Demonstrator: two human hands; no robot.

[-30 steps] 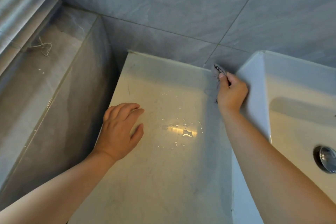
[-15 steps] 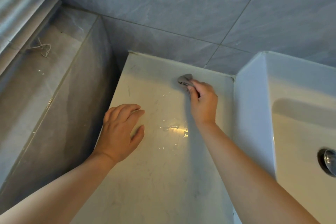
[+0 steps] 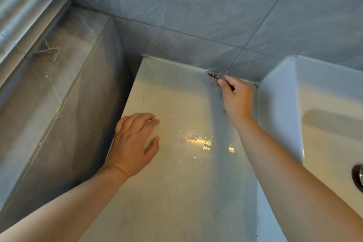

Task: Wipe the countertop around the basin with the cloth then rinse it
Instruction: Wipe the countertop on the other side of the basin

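A pale marble countertop (image 3: 176, 192) runs from the front up to the grey tiled wall. My right hand (image 3: 236, 97) is shut on a small dark grey cloth (image 3: 214, 79), pressing it onto the counter at the back edge where counter meets wall, a short way left of the basin. Most of the cloth is hidden under my fingers. The white raised basin (image 3: 279, 104) stands at the right, its drain (image 3: 358, 178) at the frame edge. My left hand (image 3: 135, 143) rests flat on the counter's left side, fingers spread, holding nothing.
Water droplets (image 3: 196, 140) glint on the middle of the counter. The counter's left edge drops to a lower grey tiled ledge (image 3: 39, 94) with a bit of loose string (image 3: 50, 53) on it. The grey tiled wall (image 3: 196, 15) closes the back.
My right hand with the cloth swept left from beside the basin along the counter, then came back right and farther back to the wall edge. My left hand stayed put.
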